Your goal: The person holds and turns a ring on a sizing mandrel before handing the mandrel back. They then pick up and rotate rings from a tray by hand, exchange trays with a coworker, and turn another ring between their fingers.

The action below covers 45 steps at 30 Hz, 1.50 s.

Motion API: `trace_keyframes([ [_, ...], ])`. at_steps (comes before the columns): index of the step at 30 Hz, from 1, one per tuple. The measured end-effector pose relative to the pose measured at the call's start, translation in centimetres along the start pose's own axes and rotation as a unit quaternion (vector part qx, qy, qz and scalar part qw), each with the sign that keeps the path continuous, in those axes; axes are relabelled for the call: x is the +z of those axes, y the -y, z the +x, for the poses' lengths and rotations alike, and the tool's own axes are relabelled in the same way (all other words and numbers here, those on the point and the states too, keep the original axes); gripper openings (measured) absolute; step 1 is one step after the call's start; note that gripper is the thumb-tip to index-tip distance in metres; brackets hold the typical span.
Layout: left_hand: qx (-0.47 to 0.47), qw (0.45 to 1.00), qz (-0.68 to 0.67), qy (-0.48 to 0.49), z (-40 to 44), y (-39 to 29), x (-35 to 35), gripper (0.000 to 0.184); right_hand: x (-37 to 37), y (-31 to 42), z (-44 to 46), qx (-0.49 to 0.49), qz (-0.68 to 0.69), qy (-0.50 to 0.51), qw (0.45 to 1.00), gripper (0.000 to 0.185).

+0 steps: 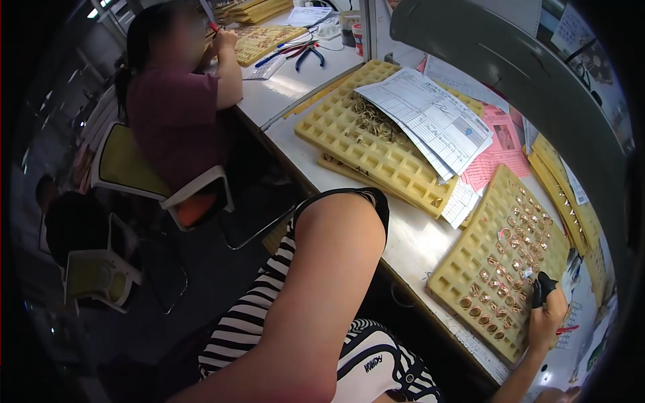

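My right hand point(552, 307), with black covers on its thumb and a finger, is at the right side of a yellow tray point(450, 269). Its fingers are bent together over the slots. Anything between the fingertips is too small to make out. Several gold-coloured rings point(497, 295) stand in the tray's slots, some with pinkish bits. Beside the hand lies a red pen-like thing point(568, 330). My left hand is not in view. A bare limb point(322, 282) fills the middle, over striped clothing point(242, 336). Some skin shows at the lower right edge; whose it is I cannot tell.
Stacked yellow trays point(329, 127) bear loose rings point(373, 121) and printed sheets point(430, 114). Pink papers point(500, 151) lie behind. More trays point(561, 191) line the right side. A grey curved lamp-like hood point(484, 54) hangs above. At left, a co-worker point(175, 114) sits near pliers point(310, 57).
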<state>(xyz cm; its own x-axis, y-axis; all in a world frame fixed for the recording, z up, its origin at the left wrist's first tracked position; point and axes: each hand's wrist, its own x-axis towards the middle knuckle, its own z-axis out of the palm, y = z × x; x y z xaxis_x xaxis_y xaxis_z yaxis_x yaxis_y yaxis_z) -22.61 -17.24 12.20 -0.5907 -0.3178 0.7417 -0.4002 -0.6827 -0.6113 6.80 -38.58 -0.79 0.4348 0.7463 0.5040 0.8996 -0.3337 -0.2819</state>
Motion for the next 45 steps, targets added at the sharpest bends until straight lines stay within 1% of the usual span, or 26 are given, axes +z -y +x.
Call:
trace_keyframes([
  [2, -0.015, 1.000, 0.014, 0.013, 0.04, -0.06, -0.09, 0.020, 0.07, -0.10, -0.12, 0.008, -0.002, 0.002, 1.000, 0.017],
  [3, -0.020, 1.000, -0.010, -0.008, -0.05, 0.02, 0.00, 0.019, 0.13, 0.01, -0.06, 0.009, 0.003, -0.002, 1.000, 0.017],
  [5, -0.026, 0.999, -0.016, -0.011, 0.06, -0.05, -0.08, 0.019, 0.03, 0.01, -0.01, 0.002, 0.003, 0.000, 1.000, 0.017],
  [7, -0.011, 1.000, 0.027, -0.004, 0.02, -0.07, -0.09, 0.019, -0.05, 0.03, 0.00, 0.004, 0.005, 0.005, 1.000, 0.017],
  [8, -0.013, 1.000, 0.010, -0.016, 0.19, -0.13, -0.03, 0.019, -0.04, 0.03, -0.01, 0.002, -0.001, 0.004, 1.000, 0.017],
  [9, 0.009, 1.000, 0.012, -0.011, 0.01, 0.12, 0.00, 0.018, -0.03, 0.01, -0.03, 0.001, -0.007, 0.004, 1.000, 0.017],
  [17, -0.007, 1.000, -0.003, -0.016, 0.05, 0.03, -0.05, 0.017, -0.02, -0.08, -0.05, 0.014, -0.005, 0.013, 1.000, 0.017],
  [20, -0.007, 1.000, 0.005, -0.009, 0.02, -0.11, -0.11, 0.017, -0.04, -0.06, -0.01, -0.001, -0.004, 0.007, 1.000, 0.017],
  [23, -0.009, 1.000, 0.009, -0.008, 0.01, -0.17, -0.08, 0.017, -0.12, -0.15, -0.05, 0.006, -0.007, 0.016, 1.000, 0.017],
  [24, -0.011, 1.000, 0.007, -0.010, 0.01, -0.17, -0.02, 0.017, 0.00, 0.04, 0.11, -0.005, -0.001, 0.004, 1.000, 0.017],
  [28, 0.004, 1.000, 0.009, -0.012, 0.04, -0.24, 0.25, 0.018, 0.05, 0.00, 0.01, -0.003, -0.003, 0.002, 1.000, 0.017],
  [31, -0.006, 1.000, 0.027, -0.008, 0.04, -0.20, 0.61, 0.020, 0.05, -0.07, 0.02, -0.002, -0.004, 0.006, 1.000, 0.017],
  [33, 0.000, 0.999, 0.042, 0.015, -0.07, -0.13, 0.65, 0.020, 0.08, 0.36, 0.16, -0.002, 0.000, -0.002, 1.000, 0.017],
  [36, -0.017, 1.000, 0.015, 0.016, 0.06, -0.28, 0.22, 0.021, 0.08, 0.25, 0.12, -0.001, -0.002, -0.001, 1.000, 0.016],
  [39, 0.005, 0.999, 0.044, 0.015, -0.17, -0.09, 0.15, 0.020, 0.02, 0.26, 0.16, -0.003, -0.002, 0.002, 1.000, 0.017],
  [40, 0.009, 0.999, 0.040, 0.008, -0.26, 0.07, 0.24, 0.020, 0.03, 0.37, 0.27, -0.011, 0.000, -0.003, 1.000, 0.017],
  [41, 0.013, 0.999, 0.035, 0.001, -0.32, 0.18, 0.31, 0.020, 0.19, 0.00, -0.18, 0.022, -0.001, 0.002, 1.000, 0.017],
  [42, -0.005, 1.000, 0.003, -0.020, -0.11, 0.07, 0.26, 0.020, 0.06, 0.39, 0.28, -0.004, 0.001, -0.002, 1.000, 0.017],
  [44, 0.000, 1.000, -0.004, -0.020, -0.35, 0.16, 0.24, 0.021, 0.10, 0.21, 0.14, -0.007, 0.001, -0.003, 1.000, 0.017],
  [45, 0.009, 0.999, 0.000, -0.053, -0.78, 0.37, 0.60, 0.021, 0.04, 0.21, 0.15, -0.007, 0.001, -0.003, 1.000, 0.017],
])
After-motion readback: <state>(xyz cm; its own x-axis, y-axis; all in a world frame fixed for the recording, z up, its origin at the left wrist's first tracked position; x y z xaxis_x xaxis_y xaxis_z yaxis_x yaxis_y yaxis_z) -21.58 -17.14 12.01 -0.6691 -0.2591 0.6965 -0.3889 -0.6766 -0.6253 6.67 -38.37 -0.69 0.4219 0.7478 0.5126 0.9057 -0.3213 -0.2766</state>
